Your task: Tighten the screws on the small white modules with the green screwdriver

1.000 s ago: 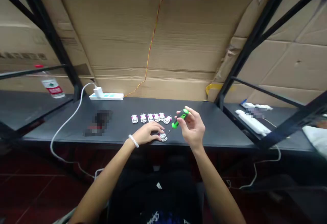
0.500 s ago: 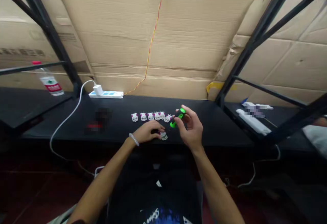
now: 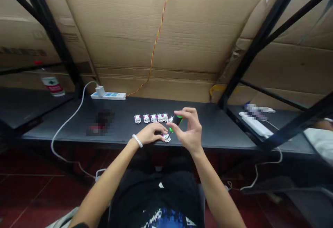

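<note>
My right hand (image 3: 191, 131) is closed around a green and black screwdriver (image 3: 177, 120), its shaft slanting down to a small white part (image 3: 167, 138) near the table's front edge. That part, white with a touch of purple, is gripped at its left side by the fingers of my left hand (image 3: 151, 133). Several similar white and purple parts (image 3: 153, 118) stand in a row just behind my hands. The rightmost one is partly covered by my right hand. Exactly where the screwdriver tip meets the white part is too small to make out.
A white power strip (image 3: 108, 96) with a plugged-in charger lies at the back left, its white cable (image 3: 68, 121) looping over the front edge. A water bottle (image 3: 53, 85) stands far left. Black metal posts (image 3: 238, 73) rise at both sides, before a cardboard wall (image 3: 125, 30).
My right hand has tipped the screwdriver more upright and brought its shaft down to the white part. My left hand stays on that part.
</note>
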Available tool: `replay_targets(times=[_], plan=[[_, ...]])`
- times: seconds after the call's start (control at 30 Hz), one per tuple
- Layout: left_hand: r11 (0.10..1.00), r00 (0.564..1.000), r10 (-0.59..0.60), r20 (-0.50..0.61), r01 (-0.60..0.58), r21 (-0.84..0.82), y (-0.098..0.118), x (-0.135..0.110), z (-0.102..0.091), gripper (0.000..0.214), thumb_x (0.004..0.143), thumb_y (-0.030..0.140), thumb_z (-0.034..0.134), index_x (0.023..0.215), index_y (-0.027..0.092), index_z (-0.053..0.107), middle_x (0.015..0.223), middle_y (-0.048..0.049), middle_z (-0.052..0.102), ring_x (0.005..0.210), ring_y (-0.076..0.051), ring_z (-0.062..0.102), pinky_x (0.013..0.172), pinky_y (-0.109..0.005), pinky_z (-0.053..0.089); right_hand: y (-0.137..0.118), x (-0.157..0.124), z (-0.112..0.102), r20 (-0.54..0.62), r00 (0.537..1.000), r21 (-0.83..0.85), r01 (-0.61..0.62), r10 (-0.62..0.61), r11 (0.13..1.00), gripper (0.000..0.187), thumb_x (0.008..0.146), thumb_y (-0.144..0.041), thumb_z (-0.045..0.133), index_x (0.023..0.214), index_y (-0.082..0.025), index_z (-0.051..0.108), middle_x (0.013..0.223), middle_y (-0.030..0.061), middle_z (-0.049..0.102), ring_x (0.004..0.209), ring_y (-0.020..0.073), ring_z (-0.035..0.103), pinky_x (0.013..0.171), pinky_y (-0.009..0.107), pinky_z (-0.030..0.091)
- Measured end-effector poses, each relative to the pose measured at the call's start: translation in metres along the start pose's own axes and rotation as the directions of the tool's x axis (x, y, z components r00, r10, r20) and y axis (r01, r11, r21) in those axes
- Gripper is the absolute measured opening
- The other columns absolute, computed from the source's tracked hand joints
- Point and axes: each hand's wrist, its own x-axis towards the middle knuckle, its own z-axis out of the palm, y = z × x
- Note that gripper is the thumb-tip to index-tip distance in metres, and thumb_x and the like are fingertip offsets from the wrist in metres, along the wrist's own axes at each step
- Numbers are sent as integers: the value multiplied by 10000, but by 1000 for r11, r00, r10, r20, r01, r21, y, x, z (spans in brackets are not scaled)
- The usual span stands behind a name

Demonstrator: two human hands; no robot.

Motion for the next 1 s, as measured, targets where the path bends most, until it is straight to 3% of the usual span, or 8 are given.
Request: replay_targets(times=[0.07,0.23,0.43,0.53,0.6,0.77,0.9,1.0], plan=[[1000,1000,11,-2,-11,-24,-2,1,0,169,824,281,875,935,178,802,1067,-82,803,1063,-229,727,1013,-368,534,-4,3,-2,-13,999,-6,-37,37,999,272,888,-295,795,1157,-301,761,1066,48,660,961,205,669,880,385,611],[999,1000,16,-7,-16,-50,-7,2,1,201,800,289,895,944,177,809,1083,-91,806,1061,-233,735,1005,-357,537,-9,11,-7,192,978,51,-88,76,995,386,1015,-229,574,1391,-279,649,1252,92,699,1136,233,689,978,422,601],[999,1000,1,-4,-2,-50,-6,0,2,190,819,314,880,941,188,807,1087,-82,806,1060,-228,732,1021,-356,529,-5,12,-2,41,997,-64,-61,64,996,279,906,-319,761,1180,-266,754,1116,78,658,955,218,682,817,378,622],[999,1000,1,1,-1,-53,-7,0,2,217,815,342,883,938,181,808,1088,-94,805,1063,-237,731,1016,-365,527,-2,13,-3,175,982,22,-74,69,997,405,1024,-257,566,1423,-302,621,1286,88,686,1119,232,698,987,430,602],[998,1000,-7,-4,6,-61,-8,0,2,223,814,359,882,937,189,806,1081,-85,806,1059,-234,731,1015,-367,528,-2,15,-5,260,965,30,-53,44,998,454,1033,-236,525,1481,-297,562,1375,98,659,1225,248,666,1037,451,584],[997,1000,-14,-27,11,-82,-8,0,2,223,806,365,889,918,193,803,1065,-73,810,1045,-230,730,1005,-360,527,-2,19,-6,130,990,-98,-39,52,994,301,920,-329,740,1214,-266,725,1136,79,671,968,225,682,850,390,624],[997,1000,-10,-7,10,-76,-6,0,2,233,806,361,892,937,187,811,1085,-87,808,1058,-236,732,1008,-361,527,4,17,-7,279,958,34,-86,73,996,470,1051,-242,476,1518,-284,504,1337,107,646,1098,220,694,1017,442,583],[997,1000,-27,-12,26,-70,-4,-1,1,225,807,358,890,940,194,811,1089,-82,808,1065,-233,734,1013,-360,534,5,16,-6,295,953,22,-85,75,996,484,1027,-269,535,1510,-289,504,1300,104,651,1126,243,676,990,451,591]])
